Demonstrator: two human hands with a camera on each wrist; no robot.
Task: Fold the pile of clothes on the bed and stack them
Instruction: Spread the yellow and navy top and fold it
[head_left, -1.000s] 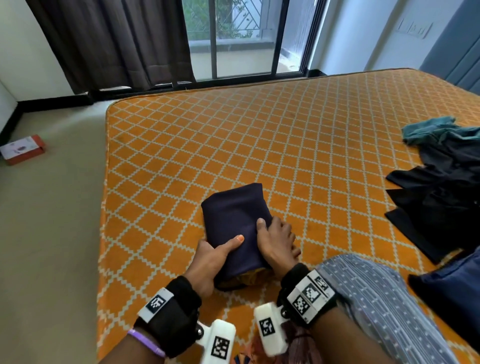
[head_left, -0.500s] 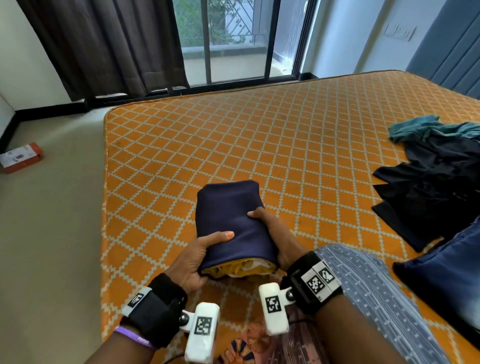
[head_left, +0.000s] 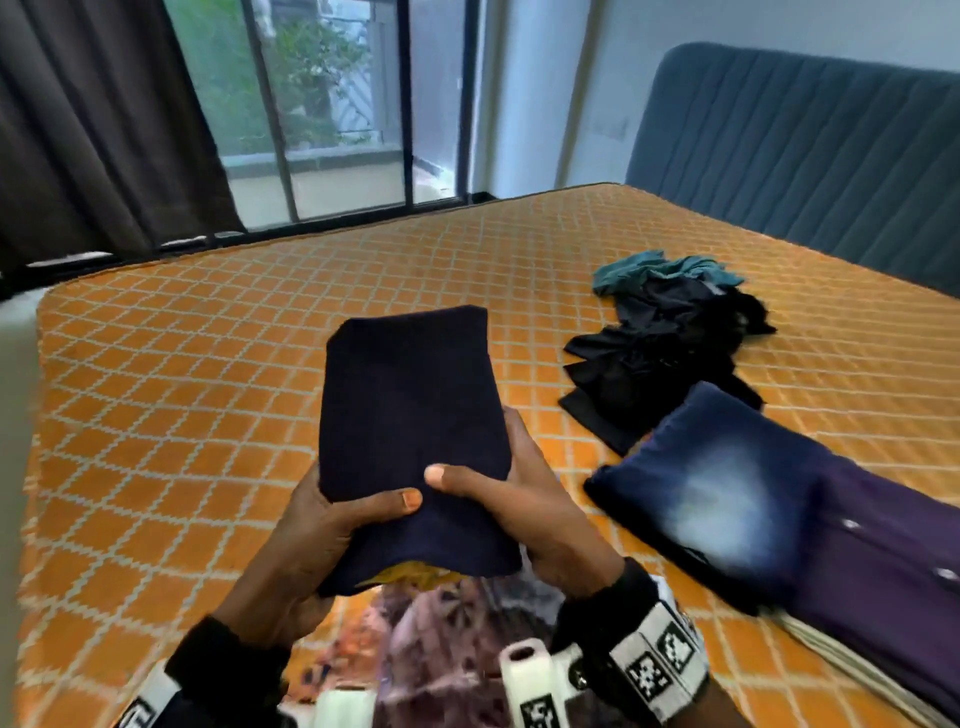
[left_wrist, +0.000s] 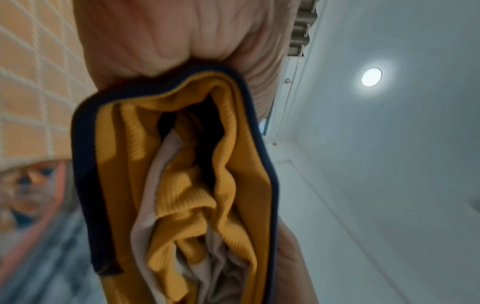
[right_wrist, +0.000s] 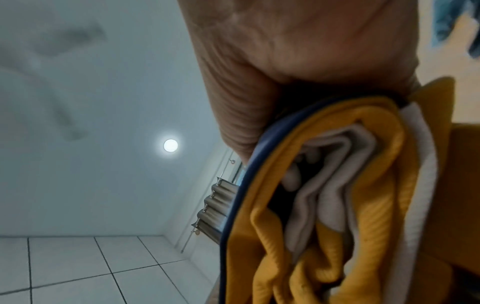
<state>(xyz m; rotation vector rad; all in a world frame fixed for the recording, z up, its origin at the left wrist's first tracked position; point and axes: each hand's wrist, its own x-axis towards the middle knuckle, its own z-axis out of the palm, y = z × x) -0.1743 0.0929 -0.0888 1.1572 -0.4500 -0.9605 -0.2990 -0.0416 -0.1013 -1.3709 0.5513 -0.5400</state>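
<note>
A folded navy garment (head_left: 410, 405) with yellow and white layers inside is held up above the orange bed (head_left: 182, 389). My left hand (head_left: 332, 525) grips its near left edge, thumb on top. On the near right edge sits my right hand (head_left: 509, 499), thumb across the top and fingers underneath. The wrist views look into the open end of the folded garment (left_wrist: 182, 185) (right_wrist: 337, 195), with yellow ribbed cloth and white cloth inside. A loose pile of dark and teal clothes (head_left: 670, 343) lies on the bed to the right.
Folded blue jeans (head_left: 717, 483) on a purple folded garment (head_left: 883, 561) lie at the near right. A grey padded headboard (head_left: 810, 145) stands behind the bed's right side. A window and dark curtain (head_left: 93, 130) are beyond the bed's far edge.
Both hands lifted the folded navy garment off the bed and raised it. The head view swung right, bringing the jeans, purple garment and headboard into view.
</note>
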